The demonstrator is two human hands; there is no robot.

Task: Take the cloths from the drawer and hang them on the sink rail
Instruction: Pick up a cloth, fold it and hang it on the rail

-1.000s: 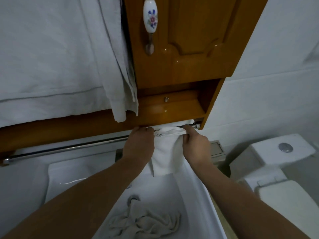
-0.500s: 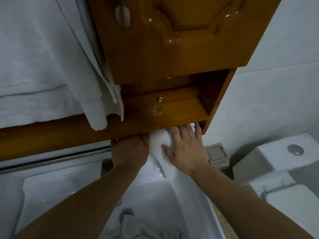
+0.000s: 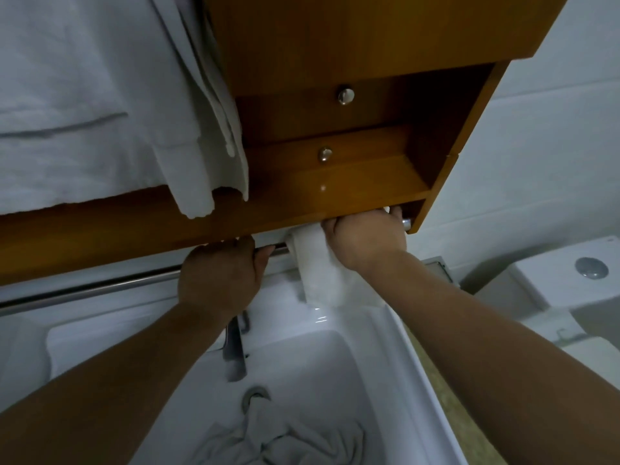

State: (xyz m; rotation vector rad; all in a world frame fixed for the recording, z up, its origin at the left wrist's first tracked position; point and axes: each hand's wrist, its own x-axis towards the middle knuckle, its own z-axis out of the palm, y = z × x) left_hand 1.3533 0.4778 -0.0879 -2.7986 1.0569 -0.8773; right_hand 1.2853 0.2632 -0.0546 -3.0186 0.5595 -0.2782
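The right hand (image 3: 365, 239) grips the white cloth (image 3: 318, 273) at the rail (image 3: 134, 280); the left hand (image 3: 221, 276) curls beside it, its grasp hidden. Best pull both edges level.

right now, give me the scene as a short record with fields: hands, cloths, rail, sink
left hand: on the rail, fingers curled over it
right hand: on the white cloth at the rail's right end
white cloth: draped over the rail, hanging down
grey cloth: crumpled in the sink
rail: under the wooden cabinet
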